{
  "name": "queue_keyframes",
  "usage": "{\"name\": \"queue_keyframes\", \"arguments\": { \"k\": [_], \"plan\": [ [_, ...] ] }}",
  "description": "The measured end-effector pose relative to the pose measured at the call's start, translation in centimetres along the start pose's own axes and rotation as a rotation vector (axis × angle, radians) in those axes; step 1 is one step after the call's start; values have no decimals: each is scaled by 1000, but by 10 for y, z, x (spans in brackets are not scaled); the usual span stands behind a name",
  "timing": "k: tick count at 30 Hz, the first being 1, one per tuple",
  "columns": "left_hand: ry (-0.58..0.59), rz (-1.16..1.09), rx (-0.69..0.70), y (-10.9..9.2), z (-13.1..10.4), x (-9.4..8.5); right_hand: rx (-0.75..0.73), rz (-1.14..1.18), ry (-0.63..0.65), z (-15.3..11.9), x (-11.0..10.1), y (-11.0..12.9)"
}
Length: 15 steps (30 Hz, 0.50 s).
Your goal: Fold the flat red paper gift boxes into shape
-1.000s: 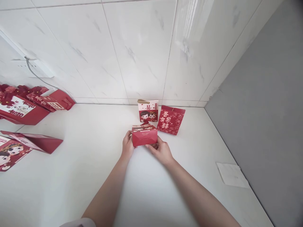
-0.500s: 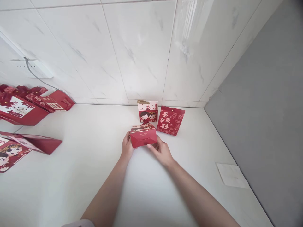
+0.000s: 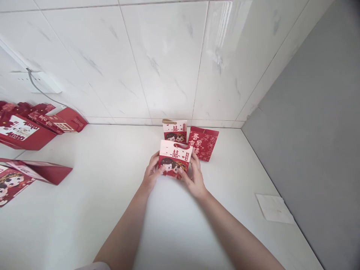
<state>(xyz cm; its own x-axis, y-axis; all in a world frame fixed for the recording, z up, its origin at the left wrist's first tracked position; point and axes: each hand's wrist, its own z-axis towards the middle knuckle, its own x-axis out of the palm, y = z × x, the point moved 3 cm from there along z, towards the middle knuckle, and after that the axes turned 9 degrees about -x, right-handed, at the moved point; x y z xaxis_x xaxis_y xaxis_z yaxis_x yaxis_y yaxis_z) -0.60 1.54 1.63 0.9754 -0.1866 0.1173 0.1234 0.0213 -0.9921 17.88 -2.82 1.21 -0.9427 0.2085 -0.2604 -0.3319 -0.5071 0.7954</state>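
Note:
A small red and white gift box with two cartoon faces is held upright between my hands, its printed front toward me. My left hand grips its left side, thumb on the front. On the right side my right hand holds it the same way, fingers partly hidden behind. Just behind stands a similar box with a tan handle, its lower part covered by the held one. Beside that, to the right, is a red bag with white characters.
Several red gift boxes stand at the left by the tiled wall. Nearer on the left lie a folded red piece and a cartoon-printed one. A white square is on the white table at right.
The held box has been tipped up, so its printed front now shows instead of its plain red bottom. Both thumbs have shifted onto that front.

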Motion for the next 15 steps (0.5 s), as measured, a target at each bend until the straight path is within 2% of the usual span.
{"name": "queue_keyframes", "arguments": {
  "k": [3,7,10,15],
  "plan": [
    [0,-2,-49,5,5,-3,-33,-46,53,-1,4,-7],
    [-98,-25,-135,16,11,-9,97,5,117,-3,12,-27],
    [-140,47,-151,17,11,-11,176,31,68,-1,13,-33],
    [-174,62,-163,11,7,-7,306,115,-29,2,4,-23]
  ]
}}
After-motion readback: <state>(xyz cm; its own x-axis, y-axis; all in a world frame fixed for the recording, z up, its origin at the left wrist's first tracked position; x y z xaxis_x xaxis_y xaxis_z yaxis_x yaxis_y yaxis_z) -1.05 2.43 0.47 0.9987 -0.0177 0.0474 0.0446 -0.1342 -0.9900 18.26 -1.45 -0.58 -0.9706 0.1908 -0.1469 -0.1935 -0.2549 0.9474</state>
